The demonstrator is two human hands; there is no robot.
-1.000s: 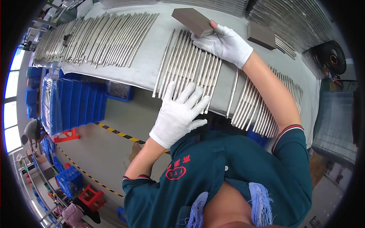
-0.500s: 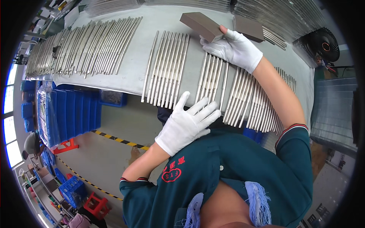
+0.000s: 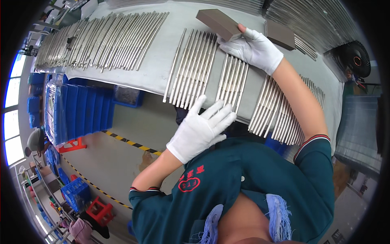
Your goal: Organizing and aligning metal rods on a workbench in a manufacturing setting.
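Note:
My right hand [image 3: 258, 51], in a white glove, grips one end of a brown rectangular block [image 3: 216, 22] above the far part of the table. Beneath that hand and block lies a small bunch of slim silver metal rods [image 3: 232, 79], side by side. My left hand [image 3: 199, 132], also gloved in white, is open with fingers spread at the near ends of these rods; whether it touches them I cannot tell. Left of them is another row of rods [image 3: 194, 71], with a single rod [image 3: 174, 67] slightly apart. More rods [image 3: 274, 107] lie under my right forearm.
A long row of rods [image 3: 109, 42] covers the table's left part. A second brown block [image 3: 280, 35] rests behind my right hand, near a black fan [image 3: 354, 59]. Blue bins [image 3: 89, 107] stand below the table at left. Clear plastic trays [image 3: 313, 20] are stacked at the back.
The rod lying apart at the right of the middle bunch now lies against the others. My view has shifted, so the table appears further right. The block stays in my right hand.

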